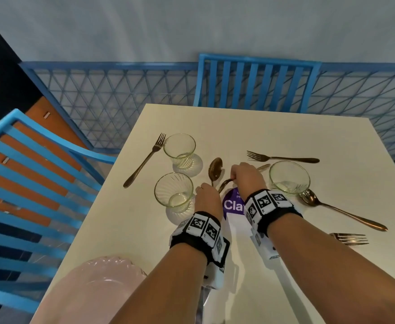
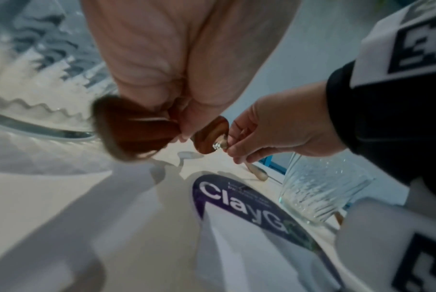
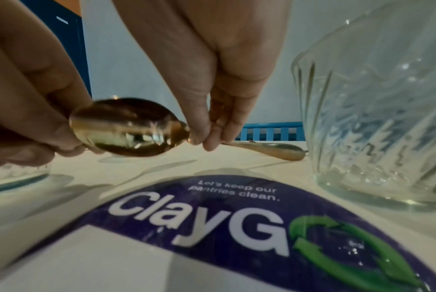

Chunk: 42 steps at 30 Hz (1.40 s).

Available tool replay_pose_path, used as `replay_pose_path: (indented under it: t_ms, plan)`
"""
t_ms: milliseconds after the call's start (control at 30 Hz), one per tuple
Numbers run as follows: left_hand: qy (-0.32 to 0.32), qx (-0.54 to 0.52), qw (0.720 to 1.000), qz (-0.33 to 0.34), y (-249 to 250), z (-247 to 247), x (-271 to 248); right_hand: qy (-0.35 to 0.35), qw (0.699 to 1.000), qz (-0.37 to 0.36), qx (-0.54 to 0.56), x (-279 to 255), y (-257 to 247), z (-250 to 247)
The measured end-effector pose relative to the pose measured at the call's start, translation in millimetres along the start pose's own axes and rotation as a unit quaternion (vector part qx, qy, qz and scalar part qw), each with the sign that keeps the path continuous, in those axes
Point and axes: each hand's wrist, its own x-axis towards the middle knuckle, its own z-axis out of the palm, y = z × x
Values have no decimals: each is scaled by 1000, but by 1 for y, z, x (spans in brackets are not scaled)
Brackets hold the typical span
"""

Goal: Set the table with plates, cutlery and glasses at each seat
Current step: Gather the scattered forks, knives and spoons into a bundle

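Observation:
My right hand [image 1: 234, 179] pinches the neck of a copper spoon [image 3: 127, 128] and holds it just above the cream table [image 1: 250, 127]. The spoon's bowl [image 1: 224, 183] points toward my left hand and its handle end [image 1: 263, 167] points away. My left hand [image 1: 206, 187] curls round the handle of a second copper spoon [image 1: 215, 168], whose bowl lies farther out. Three empty ribbed glasses [image 1: 179, 148] [image 1: 174, 192] [image 1: 289, 177] stand around my hands. A pink plate stack [image 1: 98, 284] sits at the near left corner.
Three forks [image 1: 145, 160] [image 1: 283, 158] [image 1: 349, 238] and another spoon [image 1: 341, 211] lie loose on the table. A purple round sticker [image 1: 232, 204] lies under my wrists. Blue slatted chairs stand at the far side [image 1: 255, 80] and the left [image 1: 28, 183].

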Motion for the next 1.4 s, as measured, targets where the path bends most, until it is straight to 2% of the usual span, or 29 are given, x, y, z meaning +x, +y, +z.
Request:
replay_pose_path:
  t_ms: [100,167,267,367,433,500,633,700,833,1000,1067,1100,1167,1267,1400]
  plan:
    - [16,-93,995,-21,-6,-11,-9,49,996,-7,72,-5,-5,-6]
    - [20,-154,988,-16,-7,-14,-16,110,983,-1,149,-12,-9,-12]
    - [63,-245,967,-22,-4,-27,-30,206,942,18,265,-27,-18,-25]
    - [108,-325,940,-16,-5,-46,-47,257,901,64,344,-42,-28,-41]
    - [125,-371,920,-10,-11,-58,-58,262,879,102,385,-50,-34,-50]
    - [129,-403,906,-2,-18,-67,-69,236,837,130,477,-59,-38,-58]
    - [113,-428,896,30,-29,-75,-93,138,737,164,641,-89,-48,-68]
    - [88,-438,894,38,-31,-77,-107,123,715,172,667,-104,-52,-67]
    - [10,-519,854,31,-29,-78,-136,137,714,183,662,-134,-59,-59]
    - [-47,-526,848,45,-17,-64,-159,146,705,178,671,-165,-55,-51]
    - [-62,-542,837,43,-9,-57,-166,149,716,167,661,-173,-47,-50]
    - [-67,-552,830,42,-5,-54,-169,141,733,160,646,-176,-40,-50]
    - [-72,-566,820,41,2,-51,-171,110,787,157,586,-178,-19,-52]
    - [-70,-566,820,45,7,-50,-165,100,858,182,471,-173,25,-54]
    - [-59,-555,829,39,19,-45,-150,115,943,208,234,-159,89,-54]
